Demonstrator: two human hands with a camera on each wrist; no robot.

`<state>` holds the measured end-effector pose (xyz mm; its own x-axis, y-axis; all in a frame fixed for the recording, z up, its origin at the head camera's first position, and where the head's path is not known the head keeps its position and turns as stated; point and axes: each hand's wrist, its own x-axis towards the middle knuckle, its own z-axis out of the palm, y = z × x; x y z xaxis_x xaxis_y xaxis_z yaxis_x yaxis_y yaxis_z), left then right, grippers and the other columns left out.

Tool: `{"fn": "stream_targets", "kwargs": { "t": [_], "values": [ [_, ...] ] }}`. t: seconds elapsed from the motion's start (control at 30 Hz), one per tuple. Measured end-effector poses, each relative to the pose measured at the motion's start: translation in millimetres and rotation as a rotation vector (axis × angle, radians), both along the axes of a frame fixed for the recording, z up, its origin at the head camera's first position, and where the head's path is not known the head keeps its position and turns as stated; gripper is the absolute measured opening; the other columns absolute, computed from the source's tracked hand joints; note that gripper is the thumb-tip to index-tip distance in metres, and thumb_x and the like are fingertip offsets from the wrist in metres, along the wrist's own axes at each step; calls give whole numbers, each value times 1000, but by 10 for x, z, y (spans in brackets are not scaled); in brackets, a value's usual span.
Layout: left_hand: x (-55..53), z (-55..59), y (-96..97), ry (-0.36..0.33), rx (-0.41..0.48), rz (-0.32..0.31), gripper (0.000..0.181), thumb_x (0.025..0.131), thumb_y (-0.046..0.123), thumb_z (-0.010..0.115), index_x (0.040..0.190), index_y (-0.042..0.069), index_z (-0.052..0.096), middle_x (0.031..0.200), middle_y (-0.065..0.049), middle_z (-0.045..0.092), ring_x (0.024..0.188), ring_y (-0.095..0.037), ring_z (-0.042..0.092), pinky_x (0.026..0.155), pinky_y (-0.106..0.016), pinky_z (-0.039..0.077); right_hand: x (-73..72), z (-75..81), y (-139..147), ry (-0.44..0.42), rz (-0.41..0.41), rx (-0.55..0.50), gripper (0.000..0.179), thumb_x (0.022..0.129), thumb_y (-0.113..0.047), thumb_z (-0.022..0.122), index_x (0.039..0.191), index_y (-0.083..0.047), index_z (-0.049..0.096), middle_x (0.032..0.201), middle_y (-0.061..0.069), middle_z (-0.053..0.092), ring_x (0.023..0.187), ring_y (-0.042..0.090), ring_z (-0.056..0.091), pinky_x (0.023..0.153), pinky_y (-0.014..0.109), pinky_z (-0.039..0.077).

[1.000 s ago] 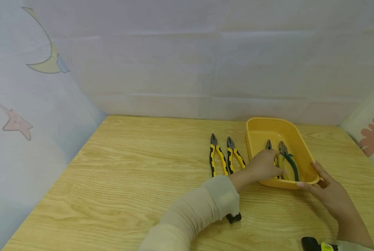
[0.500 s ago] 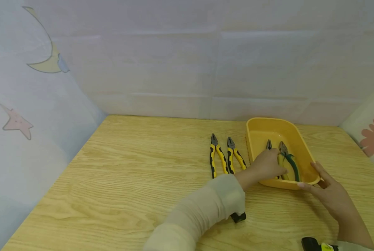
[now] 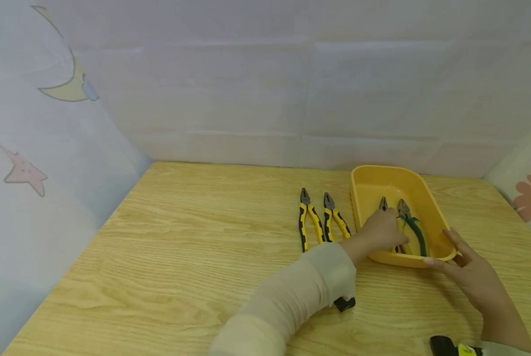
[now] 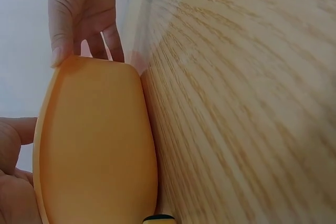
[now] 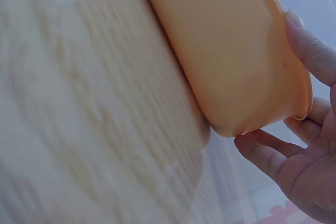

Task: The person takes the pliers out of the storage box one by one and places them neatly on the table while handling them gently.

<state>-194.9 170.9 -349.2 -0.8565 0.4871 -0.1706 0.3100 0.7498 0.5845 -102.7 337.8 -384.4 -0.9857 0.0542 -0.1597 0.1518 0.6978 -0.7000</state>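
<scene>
In the head view my left hand (image 3: 381,230) reaches into a yellow plastic tray (image 3: 433,225). Its fingers curl over the handles of dark-nosed pliers (image 3: 383,203), whose tip shows past the hand. Beside them in the tray lie pliers with green and yellow handles (image 3: 419,236). My right hand (image 3: 476,282) holds the tray's near right corner, with its thumb at the rim and fingers against the outer wall, as the right wrist view also shows. The tray wall mostly hides the left hand's grip in the left wrist view.
Two pairs of yellow-and-black pliers, one on the left (image 3: 316,221) and one nearer the tray (image 3: 340,223), lie side by side on the wooden table (image 3: 181,237). A pale wall covering (image 3: 230,99) rises behind the table.
My left hand and sleeve have shifted slightly to the right over the pliers in the tray. The right hand keeps its hold on the tray corner.
</scene>
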Motion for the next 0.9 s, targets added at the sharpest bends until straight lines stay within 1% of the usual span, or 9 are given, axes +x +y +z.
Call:
{"fn": "stream_targets", "kwargs": {
  "t": [0.27,0.33,0.43,0.53,0.6,0.7,0.77,0.8,0.9],
  "values": [
    [-35,-19,55,-21,-5,12,42,77,28,65,114,16,49,71,5,52,46,-6,44,45,-18,37,-6,-2,6,-9,-13,-14,78,86,-38,49,131,-34,-14,138,16,-11,111,55,19,72,65,29],
    [-42,-30,69,-19,-13,19,31,78,26,64,105,15,54,64,4,51,41,-7,40,40,-19,35,-7,-8,8,-2,-16,-11,78,86,-38,50,132,-34,-13,139,12,-13,111,55,19,72,65,29],
    [-51,-43,95,-12,-44,38,12,79,23,62,83,13,56,54,2,47,36,-8,35,35,-20,31,-8,-19,10,12,-16,-7,78,86,-37,50,132,-33,-12,138,1,-15,112,54,19,71,64,29],
    [-59,-51,118,8,-98,49,19,79,22,60,64,12,52,57,2,47,43,-9,39,39,-20,32,-9,-25,10,25,-11,-3,78,86,-37,51,133,-32,-11,135,-10,-17,112,54,19,71,64,30],
    [-63,-57,128,23,-128,55,23,79,23,60,60,13,51,66,3,50,54,-10,44,48,-21,35,-10,-24,5,27,-6,4,78,86,-37,50,133,-32,-11,135,-10,-17,111,54,20,70,63,31],
    [-62,-68,135,38,-172,66,22,78,25,60,60,13,54,84,4,54,76,-10,48,62,-22,37,-14,-16,-2,29,-1,10,78,86,-37,50,134,-31,-11,135,-9,-17,111,54,21,69,62,32],
    [-58,-73,140,43,-189,79,19,78,26,60,64,14,57,95,5,52,86,-10,46,68,-23,38,-14,-13,-7,26,0,11,77,86,-37,50,134,-31,-11,136,-7,-16,110,54,21,69,62,32],
    [-54,-76,144,51,-208,77,19,78,26,60,63,14,57,98,6,51,89,-10,45,70,-23,37,-13,-12,-9,23,-2,5,78,86,-37,50,134,-31,-11,136,-7,-16,110,54,21,69,62,32],
    [-47,-84,163,85,-266,49,25,80,26,57,58,15,57,92,7,52,86,-8,46,70,-23,36,-7,-13,-11,23,-10,1,78,86,-37,50,133,-32,-11,135,-10,-17,110,54,21,69,62,32]
  ]
}}
